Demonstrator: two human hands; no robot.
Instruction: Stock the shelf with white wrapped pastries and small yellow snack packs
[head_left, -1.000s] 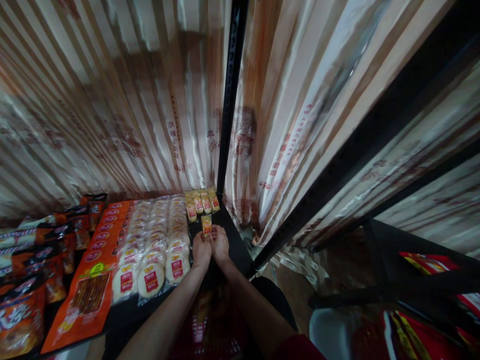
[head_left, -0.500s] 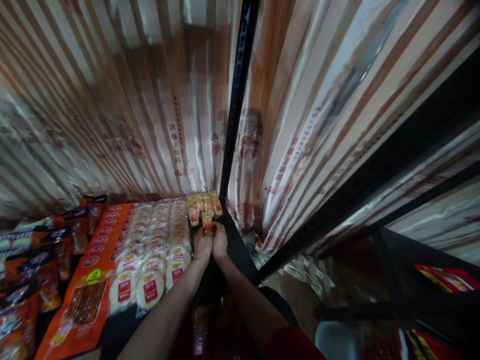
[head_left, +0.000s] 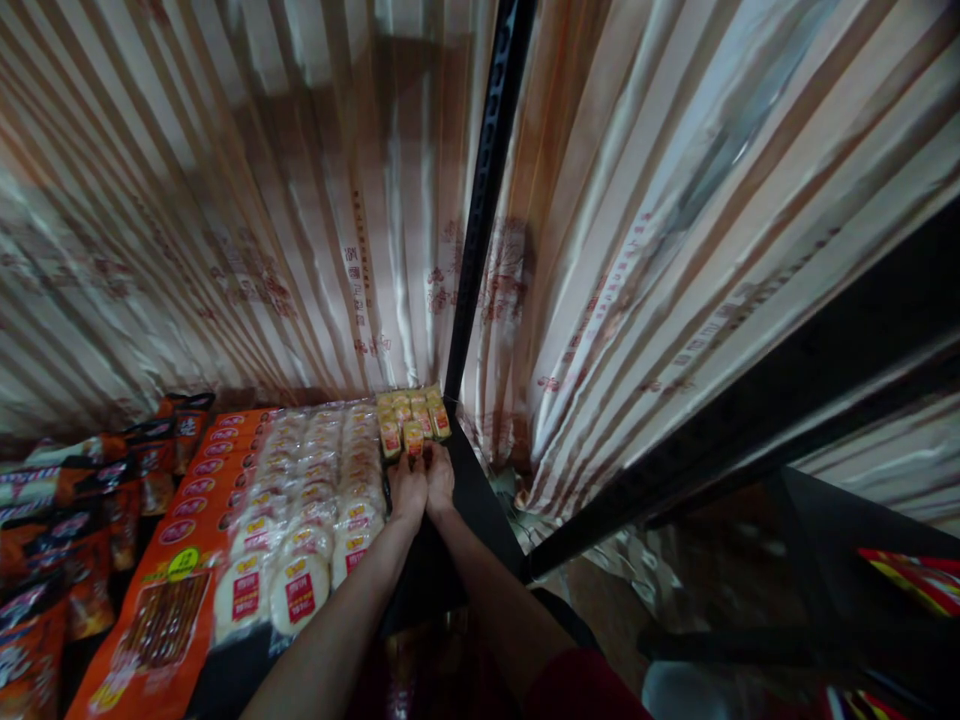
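My left hand (head_left: 408,492) and my right hand (head_left: 439,480) are side by side at the far right corner of a black shelf. Between their fingertips is a small yellow snack packet (head_left: 413,437) with a red label, standing upright. Both hands are closed on its lower part, though the fingertips are partly hidden. Right behind it, several matching yellow packets (head_left: 420,412) stand in tight rows. To the left of my left hand lie rows of round white flatbreads (head_left: 301,590) in clear wrappers with red labels.
Orange snack packs (head_left: 161,600) and darker orange-and-black bags (head_left: 90,530) fill the left side. A black post (head_left: 480,220) rises at the corner before a pleated curtain (head_left: 322,200). A black beam (head_left: 675,440) slants along the right, with red-and-yellow packets (head_left: 915,578) beyond.
Both hands have pushed the yellow packet slightly forward, closer to the front row of matching packets. The view has shifted a little.
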